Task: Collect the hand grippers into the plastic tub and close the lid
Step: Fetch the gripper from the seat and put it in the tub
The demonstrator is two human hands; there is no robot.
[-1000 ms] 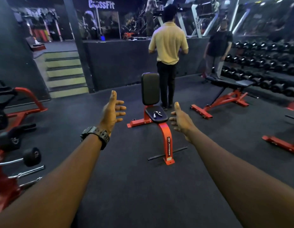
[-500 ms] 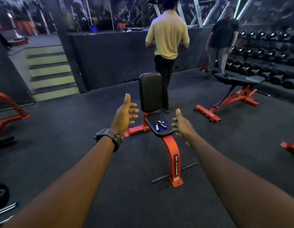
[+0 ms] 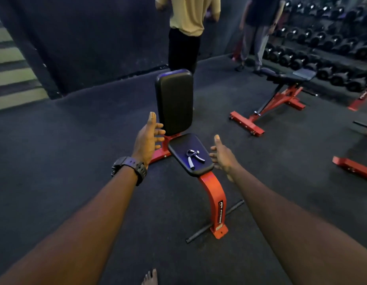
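A hand gripper (image 3: 193, 158) with dark handles and a metal spring lies on the black seat pad (image 3: 178, 148) of a red upright bench. My left hand (image 3: 148, 138), a black watch on its wrist, is open to the left of the seat, level with the bottom of the backrest. My right hand (image 3: 222, 155) is open just right of the seat, fingers toward the hand gripper, a short way from it. Both hands hold nothing. No plastic tub shows in the view.
The bench's black backrest (image 3: 174, 100) stands upright behind the seat. A person in a yellow shirt (image 3: 188, 15) stands behind it, another person (image 3: 258, 27) further right. A second red bench (image 3: 281, 89), a dumbbell rack (image 3: 330, 48), steps (image 3: 12, 79) at left. My bare foot (image 3: 150, 277) on the dark floor.
I have walked closer to the bench, which now looks larger and nearer. Both open hands have come up to either side of the seat.
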